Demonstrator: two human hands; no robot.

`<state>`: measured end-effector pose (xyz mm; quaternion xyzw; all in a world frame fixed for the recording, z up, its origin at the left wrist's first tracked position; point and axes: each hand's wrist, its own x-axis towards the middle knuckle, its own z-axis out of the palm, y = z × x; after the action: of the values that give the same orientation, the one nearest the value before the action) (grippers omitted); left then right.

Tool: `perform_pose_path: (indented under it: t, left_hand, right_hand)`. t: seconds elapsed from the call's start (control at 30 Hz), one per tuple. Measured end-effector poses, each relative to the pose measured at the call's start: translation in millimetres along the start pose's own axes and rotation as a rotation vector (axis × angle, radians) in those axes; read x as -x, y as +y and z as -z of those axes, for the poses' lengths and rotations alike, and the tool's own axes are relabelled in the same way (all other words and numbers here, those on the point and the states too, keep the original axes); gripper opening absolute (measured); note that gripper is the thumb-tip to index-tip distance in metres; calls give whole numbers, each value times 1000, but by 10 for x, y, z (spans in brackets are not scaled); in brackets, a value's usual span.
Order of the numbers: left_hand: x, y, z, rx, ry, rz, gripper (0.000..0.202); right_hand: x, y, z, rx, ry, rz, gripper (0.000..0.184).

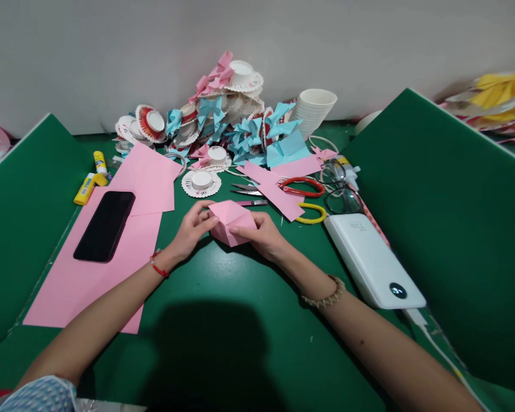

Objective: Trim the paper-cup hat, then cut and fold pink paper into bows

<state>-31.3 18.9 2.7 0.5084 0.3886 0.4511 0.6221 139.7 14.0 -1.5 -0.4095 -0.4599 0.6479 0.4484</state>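
Note:
A small folded piece of pink paper [232, 220] is held just above the green table [240, 320] in the middle of the view. My left hand [191, 229] pinches its left edge with fingers closed on it. On the other side, my right hand [261, 233] grips its right side and lower corner. A red string bracelet sits on my left wrist and a beaded one on my right.
Pink paper sheets [111, 257] with a black phone [105, 225] lie left, beside glue sticks [88, 186]. Scissors [298, 186], glasses [341, 191] and a white power bank [371, 260] lie right. Paper-cup crafts [223, 114] and stacked cups [313, 109] pile at the back. Green dividers [433, 200] flank both sides.

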Motion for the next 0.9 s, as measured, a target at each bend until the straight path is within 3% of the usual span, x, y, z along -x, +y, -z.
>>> perform_pose_path:
  t: [0.3, 0.5, 0.73, 0.9]
  left_hand:
    - [-11, 115, -40, 172, 115, 50, 47]
    - [-18, 111, -30, 210, 143, 63, 41]
    - [-22, 93, -28, 110, 222, -42, 28]
    - [-9, 59, -2, 51, 204, -13, 24]
  right_hand:
    - [-18, 14, -3, -46, 24, -4, 28]
    - [-32, 7, -20, -156, 53, 19, 42]
    - [-31, 20, -24, -206, 66, 28, 49]
    - [-42, 17, -29, -180, 92, 25, 44]
